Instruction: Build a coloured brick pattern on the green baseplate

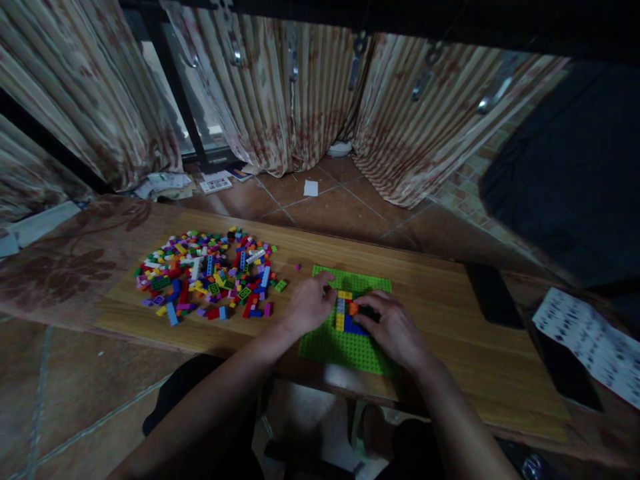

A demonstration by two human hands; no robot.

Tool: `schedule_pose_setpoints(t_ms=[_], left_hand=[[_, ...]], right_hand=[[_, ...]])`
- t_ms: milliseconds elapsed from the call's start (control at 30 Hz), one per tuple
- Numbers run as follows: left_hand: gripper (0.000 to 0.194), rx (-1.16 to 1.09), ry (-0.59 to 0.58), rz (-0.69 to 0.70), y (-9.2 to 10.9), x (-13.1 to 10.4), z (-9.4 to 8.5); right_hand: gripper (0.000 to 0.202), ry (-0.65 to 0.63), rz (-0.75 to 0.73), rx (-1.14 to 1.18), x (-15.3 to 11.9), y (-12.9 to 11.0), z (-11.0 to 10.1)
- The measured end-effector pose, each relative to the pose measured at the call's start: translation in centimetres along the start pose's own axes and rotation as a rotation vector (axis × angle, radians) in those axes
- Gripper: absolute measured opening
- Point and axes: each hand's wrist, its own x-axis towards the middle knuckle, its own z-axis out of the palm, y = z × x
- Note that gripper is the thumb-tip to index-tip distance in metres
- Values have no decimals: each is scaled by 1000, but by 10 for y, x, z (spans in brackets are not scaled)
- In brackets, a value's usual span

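Observation:
A green studded baseplate (325,350) lies on the wooden board. On it stand joined building bricks: yellow bricks (340,323), a grey brick (341,306) and blue bricks (356,328). My right hand (395,327) reaches in from the right and pinches an orange brick (353,309) at the inner side of this group. Whether the orange brick is pressed down, I cannot tell. Over the plate's left edge rests my left hand (310,305), thumb and forefinger apart, with nothing seen between them, beside the yellow bricks.
A wide pile of loose mixed bricks (200,270) covers the board's left part. One small magenta brick (298,267) lies behind my left hand. A dark phone-like slab (493,293) and a printed sheet (590,340) lie at the right. Striped curtains (280,100) hang beyond the table.

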Motion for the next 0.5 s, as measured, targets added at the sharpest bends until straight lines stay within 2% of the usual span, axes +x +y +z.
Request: schedule_pose_setpoints(t_ms=[300, 500], left_hand=[[36, 63, -69, -28, 2, -1, 2], [35, 85, -66, -27, 2, -3, 3]], right_hand=[[10, -18, 3, -10, 6, -2, 1], [12, 50, -8, -16, 0, 0, -6]])
